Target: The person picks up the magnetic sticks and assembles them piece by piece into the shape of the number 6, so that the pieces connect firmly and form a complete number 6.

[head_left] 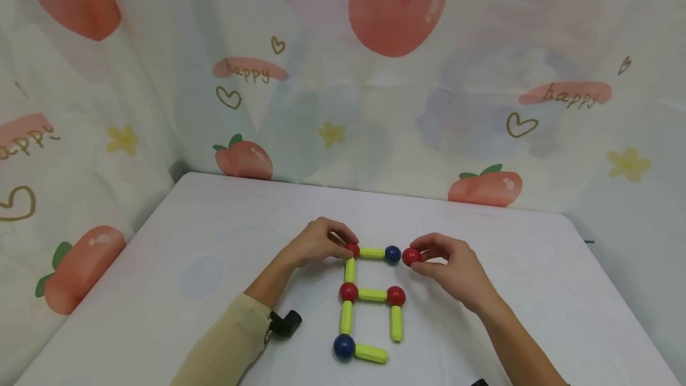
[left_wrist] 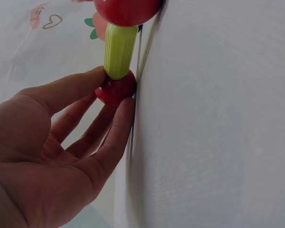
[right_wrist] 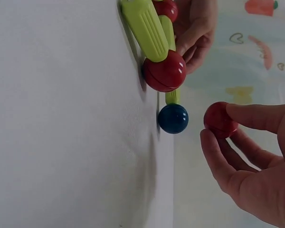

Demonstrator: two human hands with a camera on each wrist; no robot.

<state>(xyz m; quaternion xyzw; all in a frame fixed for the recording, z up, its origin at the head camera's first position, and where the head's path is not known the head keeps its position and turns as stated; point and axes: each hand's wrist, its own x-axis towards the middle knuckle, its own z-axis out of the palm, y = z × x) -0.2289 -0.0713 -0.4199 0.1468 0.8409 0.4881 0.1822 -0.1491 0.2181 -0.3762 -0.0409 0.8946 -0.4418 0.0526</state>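
On the table lies a figure of yellow-green rods and red and blue balls. My left hand (head_left: 320, 242) grips the red ball at its upper left corner (left_wrist: 115, 91), thumb and fingers around it. From that ball one rod (head_left: 372, 252) runs right to a blue ball (head_left: 393, 254), and another rod (head_left: 350, 271) runs down to a second red ball (head_left: 348, 292). My right hand (head_left: 450, 264) pinches a loose red ball (right_wrist: 220, 119) between thumb and fingertips, just right of the blue ball and apart from it in the right wrist view.
Lower in the figure, a red ball (head_left: 396, 296) joins a rod (head_left: 396, 324) pointing toward me. A blue ball (head_left: 344, 347) with a rod (head_left: 371, 354) forms the bottom left corner. Behind the white table (head_left: 225, 243) hangs a printed cloth (head_left: 375, 112).
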